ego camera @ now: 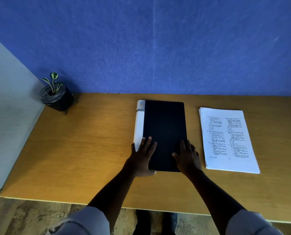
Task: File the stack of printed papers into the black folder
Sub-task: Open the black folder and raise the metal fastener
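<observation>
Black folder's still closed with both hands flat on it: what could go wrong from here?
1. The black folder may slide on the smooth table as the left hand and right hand lift the cover.
2. The paper stack lies loose beside it, its edges already slightly fanned; a careless grab could scatter sheets.
3. The cover, swinging open leftward, looks clear of the potted plant.

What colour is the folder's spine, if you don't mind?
White, with a grey top label; the folder's spine shows in the head view.
</observation>
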Available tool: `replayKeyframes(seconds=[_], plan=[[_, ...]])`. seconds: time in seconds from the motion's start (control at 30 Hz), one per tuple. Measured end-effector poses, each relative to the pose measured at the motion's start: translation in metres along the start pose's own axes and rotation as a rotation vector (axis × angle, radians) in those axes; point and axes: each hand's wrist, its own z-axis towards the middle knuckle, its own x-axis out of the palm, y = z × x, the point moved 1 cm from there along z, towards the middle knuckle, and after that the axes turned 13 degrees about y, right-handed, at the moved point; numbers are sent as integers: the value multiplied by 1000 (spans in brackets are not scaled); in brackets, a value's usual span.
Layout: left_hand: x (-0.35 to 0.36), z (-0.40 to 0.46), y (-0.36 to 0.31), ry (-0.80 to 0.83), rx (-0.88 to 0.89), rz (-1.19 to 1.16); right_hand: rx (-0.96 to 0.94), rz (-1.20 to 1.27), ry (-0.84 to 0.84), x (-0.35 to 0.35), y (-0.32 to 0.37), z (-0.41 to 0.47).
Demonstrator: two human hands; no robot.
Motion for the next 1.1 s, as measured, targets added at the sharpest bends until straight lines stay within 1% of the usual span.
replayKeyframes(seconds=[0.17,0.3,0.47,0.67,0.77,0.87,0.9,0.97,1.1], plan=[[4,-3,1,8,-7,11,26,129,-29,-3,-1,3],[7,-5,2,-10,1,40,104,301,-47,-5,1,7],[11,-7,3,-40,12,32,122,526,-191,-18,4,8],[0,-13,7,-101,20,-60,147,591,-303,-42,12,2],[-25,-16,1,-203,-15,-188,145,617,-342,-56,21,-5],[-70,-13,-16,-394,-30,-367,116,669,-378,-72,39,-14],[-88,-11,-21,-436,-43,-438,105,702,-383,-78,46,-18],[-123,-10,-32,-452,-83,-542,54,786,-379,-87,62,-26],[-178,-10,-43,-459,-149,-567,-166,896,-308,-97,97,-43]])
